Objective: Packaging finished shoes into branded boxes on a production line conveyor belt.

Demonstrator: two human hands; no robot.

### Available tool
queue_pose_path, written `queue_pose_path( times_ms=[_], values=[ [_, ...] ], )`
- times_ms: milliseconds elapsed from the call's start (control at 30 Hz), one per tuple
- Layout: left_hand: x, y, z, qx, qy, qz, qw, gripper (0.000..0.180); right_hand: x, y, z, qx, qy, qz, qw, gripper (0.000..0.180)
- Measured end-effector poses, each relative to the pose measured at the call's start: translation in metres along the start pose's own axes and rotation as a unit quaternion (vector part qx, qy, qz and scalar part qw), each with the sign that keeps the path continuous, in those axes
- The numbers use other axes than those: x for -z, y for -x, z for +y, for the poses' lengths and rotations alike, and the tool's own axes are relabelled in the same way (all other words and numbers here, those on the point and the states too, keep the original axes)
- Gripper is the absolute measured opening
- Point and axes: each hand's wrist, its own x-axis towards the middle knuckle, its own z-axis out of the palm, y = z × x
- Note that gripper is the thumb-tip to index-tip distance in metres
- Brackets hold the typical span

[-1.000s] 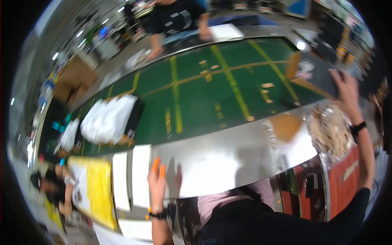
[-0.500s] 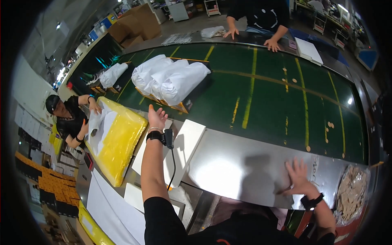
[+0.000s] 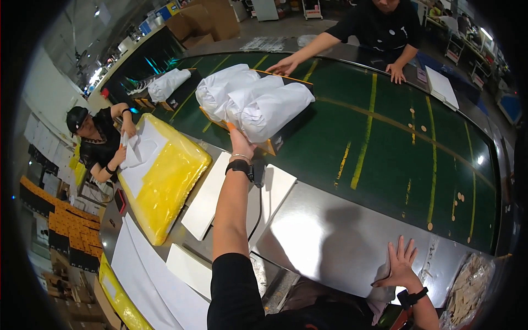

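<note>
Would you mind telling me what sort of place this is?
Probably a parcel sorting or packing hall: a wide green conveyor belt carries white bagged parcels, and cardboard boxes stand behind it.

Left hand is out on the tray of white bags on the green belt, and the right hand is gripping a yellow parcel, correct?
Not quite. In the head view the right hand lies flat, fingers spread, on the steel table, holding nothing. The left hand does reach the tray of white bags on the green belt.

You stand at a steel counter (image 3: 330,242) beside a wide green conveyor belt (image 3: 396,137) with yellow lines. Cardboard boxes (image 3: 203,22) crowd the grey warehouse floor (image 3: 286,25) beyond.
</note>
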Motion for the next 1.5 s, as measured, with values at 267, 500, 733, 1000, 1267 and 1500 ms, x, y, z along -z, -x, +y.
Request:
queue_pose_path(
  times_ms=[267, 500, 733, 1000, 1267, 1500],
  values=[
    [-0.048, 0.034, -0.052, 0.070, 0.053, -0.024, 0.996, 0.081, -0.008, 0.000, 0.000, 0.005, 0.002, 0.021, 1.000, 0.145],
    [-0.129, 0.091, -0.123, 0.032, 0.190, -0.046, 0.980, 0.076, -0.008, -0.006, -0.009, 0.041, 0.016, 0.065, 0.997, 0.142],
    [-0.140, 0.210, -0.145, 0.107, 0.131, -0.194, 0.966, 0.069, -0.014, -0.005, -0.006, 0.057, 0.012, 0.084, 0.995, 0.142],
    [-0.044, 0.366, -0.182, 0.174, 0.010, -0.264, 0.949, 0.064, 0.083, -0.034, -0.055, 0.043, -0.667, 0.257, 0.698, 0.094],
    [0.079, 0.354, -0.116, 0.108, -0.321, -0.267, 0.902, 0.047, 0.019, -0.016, -0.065, 0.135, -0.686, 0.308, 0.646, 0.065],
    [-0.041, 0.312, -0.138, -0.174, -0.255, -0.462, 0.832, 0.058, -0.014, 0.014, -0.073, 0.117, -0.751, 0.304, 0.575, 0.068]
  ],
)
